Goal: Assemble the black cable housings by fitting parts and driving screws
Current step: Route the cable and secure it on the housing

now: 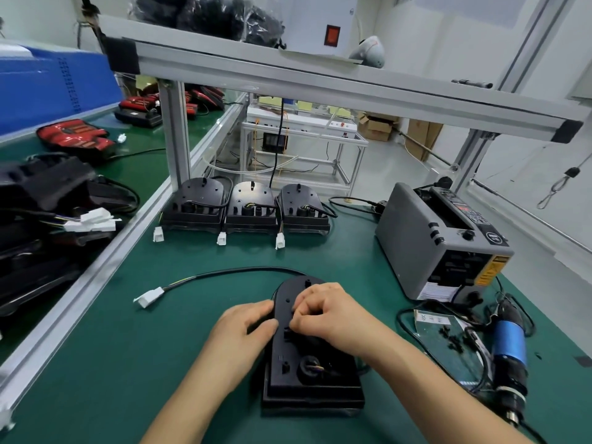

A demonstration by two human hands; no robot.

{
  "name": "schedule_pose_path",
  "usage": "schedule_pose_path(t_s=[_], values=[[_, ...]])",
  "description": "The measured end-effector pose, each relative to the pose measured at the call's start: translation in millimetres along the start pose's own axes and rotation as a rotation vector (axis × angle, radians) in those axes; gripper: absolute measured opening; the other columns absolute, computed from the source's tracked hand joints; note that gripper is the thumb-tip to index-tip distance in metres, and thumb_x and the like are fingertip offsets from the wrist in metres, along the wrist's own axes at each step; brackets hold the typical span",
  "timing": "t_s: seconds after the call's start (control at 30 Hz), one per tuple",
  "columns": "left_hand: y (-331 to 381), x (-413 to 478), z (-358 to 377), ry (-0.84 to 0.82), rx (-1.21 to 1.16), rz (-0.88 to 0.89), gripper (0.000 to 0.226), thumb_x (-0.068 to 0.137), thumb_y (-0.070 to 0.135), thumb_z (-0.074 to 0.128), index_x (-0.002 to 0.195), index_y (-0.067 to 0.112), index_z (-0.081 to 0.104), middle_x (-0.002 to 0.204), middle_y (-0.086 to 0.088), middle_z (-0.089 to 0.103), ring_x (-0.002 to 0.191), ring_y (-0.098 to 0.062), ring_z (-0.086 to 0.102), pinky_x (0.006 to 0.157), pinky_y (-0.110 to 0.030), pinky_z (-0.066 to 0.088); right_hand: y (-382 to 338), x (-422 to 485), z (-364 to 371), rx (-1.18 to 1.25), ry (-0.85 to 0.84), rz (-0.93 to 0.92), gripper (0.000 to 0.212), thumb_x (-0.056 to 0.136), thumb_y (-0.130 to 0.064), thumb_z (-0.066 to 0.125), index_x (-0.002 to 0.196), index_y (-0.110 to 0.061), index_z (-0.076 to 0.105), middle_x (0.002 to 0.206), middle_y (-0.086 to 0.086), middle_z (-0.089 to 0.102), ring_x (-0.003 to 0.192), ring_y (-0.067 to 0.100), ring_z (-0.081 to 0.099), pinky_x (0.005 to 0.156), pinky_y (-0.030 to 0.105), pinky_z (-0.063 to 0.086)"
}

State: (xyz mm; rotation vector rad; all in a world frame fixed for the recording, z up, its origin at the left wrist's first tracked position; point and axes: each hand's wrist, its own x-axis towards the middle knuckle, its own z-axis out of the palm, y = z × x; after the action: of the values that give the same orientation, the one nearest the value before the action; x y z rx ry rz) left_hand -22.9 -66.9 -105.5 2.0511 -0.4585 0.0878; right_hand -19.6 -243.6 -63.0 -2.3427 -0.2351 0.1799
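Head view: black housing (290, 384) lies flat on the green mat (160, 347), directly under both hands; long axis runs straight away from the person, rounded end far, square end near.

Left hand (246, 328) sits on the housing's left flank; fingers curled round the edge, thumb towards the top face; it grips and steadies the housing.

Right hand (330, 312) is on top, over the far half; fingers curled, tips pinched together at a small clip point on the face, just beside the left thumb; looks like a small part being seated, but what is in the pinch is hidden, can't confirm.

Cable (224, 274) leaves the rounded end and arcs away to the left of the left hand; white connector (149, 296) lies loose on the mat, well apart from both hands.

Key relation for the next move: electric screwdriver (509, 354) lies to the right of the right hand, well apart, body roughly parallel to the housing's axis; bag of small black parts (448, 338) lies between the two; right hand is the nearer one, left should keep the clamp.

Judgement: fitting step, screws not yet driven on this unit; three housings (250, 203) lie in a row beyond the hands.
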Motion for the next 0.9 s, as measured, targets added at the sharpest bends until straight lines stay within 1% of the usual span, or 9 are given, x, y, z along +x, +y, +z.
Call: schedule_pose_path(t_s=[0.1, 0.2, 0.27, 0.43, 0.5, 0.6, 0.67, 0.8, 0.9], values=[[-0.9, -0.7, 0.1, 0.018, -0.03, -0.043, 0.038, 0.088, 0.011, 0.062, 0.097, 0.047, 0.066, 0.081, 0.06, 0.044, 0.092, 0.033, 0.039, 0.076, 0.009, 0.025, 1.0, -0.1, 3.3, -0.031, 0.026, 0.016, 0.036, 0.08, -0.021, 0.07, 0.048, -0.032, 0.056, 0.087, -0.016, 0.059, 0.101, -0.014, 0.039, 0.084, 0.004, 0.03], [-0.2, -1.7, -0.3, 0.016, -0.048, -0.092, 0.058, 0.089, 0.015, 0.061, 0.083, 0.072, 0.051, 0.085, 0.059, 0.045, 0.103, 0.021, 0.042, 0.08, 0.007, 0.026, 0.6, -0.4, 5.5, -0.083, 0.04, 0.012, 0.036, 0.081, -0.022, 0.067, 0.049, -0.033, 0.053, 0.085, -0.018, 0.058, 0.11, 0.001, 0.036, 0.094, 0.019, 0.031], [0.5, -1.8, -0.1, 0.004, -0.048, -0.119, 0.068, 0.089, 0.016, 0.06, 0.071, 0.08, 0.045, 0.087, 0.062, 0.042, 0.105, 0.02, 0.04, 0.081, 0.007, 0.025, 0.1, -0.7, 6.5, -0.107, 0.05, 0.009, 0.037, 0.081, -0.023, 0.067, 0.049, -0.033, 0.052, 0.085, -0.018, 0.058, 0.11, 0.004, 0.036, 0.097, 0.023, 0.032], [-0.1, -1.9, 0.8, -0.001, -0.061, -0.126, 0.068, 0.089, 0.017, 0.061, 0.069, 0.08, 0.046, 0.087, 0.059, 0.045, 0.105, 0.018, 0.042, 0.081, 0.007, 0.026, 0.6, -1.2, 9.0, -0.123, 0.063, -0.004, 0.027, 0.08, -0.024, 0.067, 0.056, -0.032, 0.057, 0.086, -0.02, 0.057, 0.11, 0.004, 0.036, 0.099, 0.025, 0.033], [-2.3, -2.3, 1.7, 0.022, -0.066, -0.131, 0.058, 0.089, 0.018, 0.061, 0.078, 0.073, 0.049, 0.089, 0.049, 0.052, 0.112, 0.01, 0.044, 0.088, 0.0, 0.027, 0.7, -1.2, 9.8, -0.125, 0.072, -0.01, 0.027, 0.08, -0.024, 0.067, 0.056, -0.031, 0.057, 0.086, -0.02, 0.057, 0.11, 0.003, 0.036, 0.1, 0.026, 0.033], [-5.5, -2.2, 3.0, 0.027, -0.072, -0.14, 0.045, 0.089, 0.018, 0.062, 0.094, 0.061, 0.049, 0.103, 0.041, 0.045, 0.121, 0.0, 0.043, 0.099, -0.015, 0.029, 0.7, -0.8, 10.5, -0.137, 0.082, -0.014, 0.029, 0.08, -0.023, 0.067, 0.055, -0.032, 0.055, 0.085, -0.02, 0.057, 0.109, 0.003, 0.036, 0.1, 0.026, 0.034], [-5.9, -2.2, 4.1, 0.034, -0.07, -0.141, 0.041, 0.089, 0.019, 0.062, 0.1, 0.057, 0.052, 0.105, 0.038, 0.047, 0.121, 0.0, 0.043, 0.101, -0.016, 0.029, 0.8, -0.5, 10.9, -0.153, 0.08, -0.016, 0.029, 0.08, -0.024, 0.067, 0.055, -0.032, 0.055, 0.085, -0.02, 0.056, 0.109, 0.003, 0.036, 0.1, 0.027, 0.034], [-2.2, -3.9, 7.8, 0.065, -0.04, -0.191, 0.04, 0.085, 0.028, 0.066, 0.125, 0.031, 0.06, 0.117, 0.023, 0.052, 0.127, -0.002, 0.039, 0.106, -0.018, 0.028, 0.6, -0.2, 10.9, -0.173, 0.086, -0.026, 0.028, 0.08, -0.025, 0.066, 0.055, -0.033, 0.054, 0.086, -0.02, 0.055, 0.11, 0.004, 0.036, 0.101, 0.028, 0.034], [3.3, -4.9, 11.8, 0.105, 0.024, -0.198, 0.046, 0.081, 0.028, 0.07, 0.125, 0.03, 0.059, 0.105, 0.031, 0.044, 0.121, 0.004, 0.035, 0.097, -0.01, 0.024, 0.4, -0.4, 11.4, -0.189, 0.092, -0.038, 0.026, 0.08, -0.027, 0.066, 0.058, -0.034, 0.055, 0.086, -0.02, 0.054, 0.11, 0.005, 0.036, 0.101, 0.029, 0.034]])
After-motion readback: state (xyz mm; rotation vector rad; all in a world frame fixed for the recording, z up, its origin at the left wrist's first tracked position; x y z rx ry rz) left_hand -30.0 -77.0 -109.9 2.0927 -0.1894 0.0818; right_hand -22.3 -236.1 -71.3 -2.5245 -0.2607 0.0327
